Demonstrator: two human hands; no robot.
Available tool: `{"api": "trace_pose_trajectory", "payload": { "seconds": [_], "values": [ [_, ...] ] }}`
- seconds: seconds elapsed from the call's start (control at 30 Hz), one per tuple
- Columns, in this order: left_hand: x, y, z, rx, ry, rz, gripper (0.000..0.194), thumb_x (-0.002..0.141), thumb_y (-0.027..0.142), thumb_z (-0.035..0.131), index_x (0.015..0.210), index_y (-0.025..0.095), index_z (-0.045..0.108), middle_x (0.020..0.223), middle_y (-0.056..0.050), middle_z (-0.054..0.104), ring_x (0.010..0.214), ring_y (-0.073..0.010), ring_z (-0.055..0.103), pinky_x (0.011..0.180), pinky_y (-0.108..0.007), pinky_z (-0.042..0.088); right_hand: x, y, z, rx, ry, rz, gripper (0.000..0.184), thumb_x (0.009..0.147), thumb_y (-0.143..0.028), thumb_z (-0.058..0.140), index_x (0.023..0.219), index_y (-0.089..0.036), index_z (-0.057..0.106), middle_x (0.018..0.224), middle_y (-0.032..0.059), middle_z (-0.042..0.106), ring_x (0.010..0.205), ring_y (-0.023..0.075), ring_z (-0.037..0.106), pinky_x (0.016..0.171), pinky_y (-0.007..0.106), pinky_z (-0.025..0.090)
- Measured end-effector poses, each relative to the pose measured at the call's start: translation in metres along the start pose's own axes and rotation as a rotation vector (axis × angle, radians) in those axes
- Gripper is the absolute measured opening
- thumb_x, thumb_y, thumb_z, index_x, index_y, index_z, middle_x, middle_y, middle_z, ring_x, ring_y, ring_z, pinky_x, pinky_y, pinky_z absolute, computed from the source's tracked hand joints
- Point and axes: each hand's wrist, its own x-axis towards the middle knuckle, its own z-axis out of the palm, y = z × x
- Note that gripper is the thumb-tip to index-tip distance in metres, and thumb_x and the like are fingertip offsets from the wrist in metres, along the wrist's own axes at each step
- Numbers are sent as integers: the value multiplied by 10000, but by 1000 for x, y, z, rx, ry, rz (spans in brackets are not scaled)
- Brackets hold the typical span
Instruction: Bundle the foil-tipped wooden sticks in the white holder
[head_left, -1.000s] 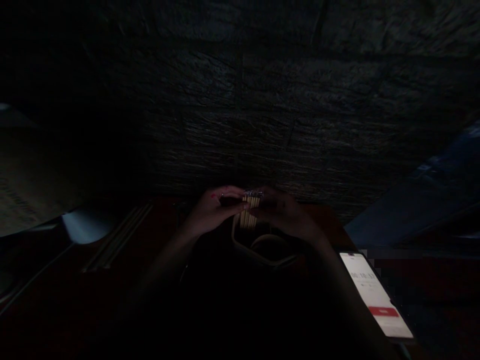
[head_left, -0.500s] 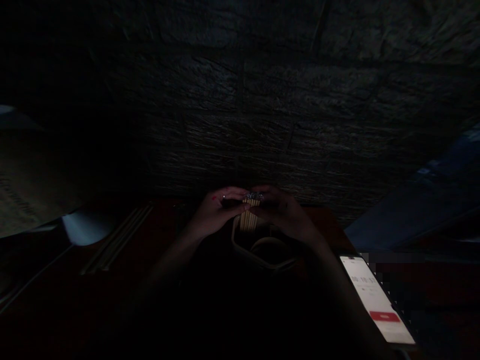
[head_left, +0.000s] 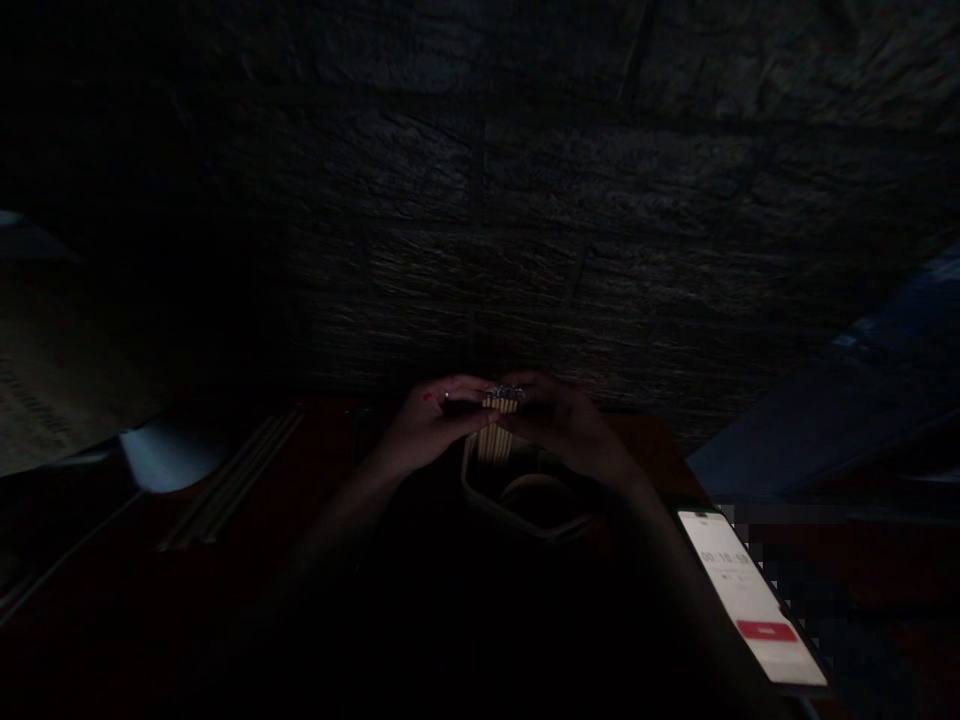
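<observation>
In dim light, my left hand [head_left: 429,430] and my right hand [head_left: 576,428] meet over an angular container [head_left: 478,502]. Both are closed around the upper part of a bundle of thin pale sticks [head_left: 495,443], held upright between them. The thumbs press on its near side, while the other fingers wrap behind. Dark, shiny material [head_left: 506,391] shows at the bundle's top; its kind is unclear. The sticks' lower ends reach into the container, where a curved rim [head_left: 540,482] is also visible. A ring and a red mark show on the left hand.
Several long thin rods [head_left: 232,480] lie on the dark reddish table [head_left: 645,440] at left, beside a pale cup-like object [head_left: 171,458] and a brown printed bag [head_left: 52,370]. A lit phone [head_left: 750,600] lies at right. A rough block wall [head_left: 480,200] rises behind.
Almost nothing differs. Both hands still hold the stick bundle at the same place, and the whole view has shifted very slightly. The digits on the phone have advanced.
</observation>
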Motion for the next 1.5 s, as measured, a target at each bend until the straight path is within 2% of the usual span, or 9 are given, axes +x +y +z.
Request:
{"api": "trace_pose_trajectory", "payload": {
  "seconds": [0.2,0.53,0.7,0.9,1.07,1.2,1.5],
  "values": [
    [0,-1,-1,-25,-9,-13,304,744,273,762,1016,161,684,1011,-55,740,978,-192,677,930,-340,508,0,-1,0,-1,-29,-6,379,764,-253,729,1129,-217,632,1072,44,694,975,190,652,834,328,537],
    [-1,4,-7,5,-70,-69,351,752,285,754,1071,168,666,1043,-55,731,1002,-201,668,915,-326,505,-2,1,-4,72,-75,35,453,749,-203,725,1181,-225,590,1109,48,671,959,182,653,783,311,549],
    [0,4,-9,34,-104,-65,338,765,277,735,1078,173,663,1045,-50,730,1007,-200,665,913,-327,503,-2,5,-3,58,-118,-1,430,776,-210,702,1189,-217,584,1089,48,665,953,180,648,778,306,541],
    [-1,1,-8,87,-94,-43,314,779,284,721,1069,176,671,1032,-47,736,998,-194,665,921,-327,491,-2,7,-2,-3,-107,-9,406,794,-222,683,1189,-211,592,1115,58,663,978,187,638,805,318,532],
    [-1,-3,-8,87,-88,-39,320,779,316,723,1063,176,676,1030,-55,736,975,-201,673,915,-344,497,-1,4,-1,-27,-117,1,406,804,-243,672,1198,-201,584,1040,56,683,885,170,650,744,299,534],
    [-2,-4,-8,100,-81,-39,307,779,307,724,1057,183,679,1036,-58,735,980,-201,674,922,-348,495,-2,4,-2,-53,-105,-4,409,800,-255,677,1196,-209,587,1047,57,687,904,176,653,763,306,534],
    [0,-5,-6,73,-82,-98,354,762,314,739,1080,177,667,986,-55,749,948,-208,687,865,-339,518,-1,6,-3,-80,-108,-11,409,808,-277,675,1204,-223,588,1094,55,684,934,185,659,780,309,537]
  ]
}}
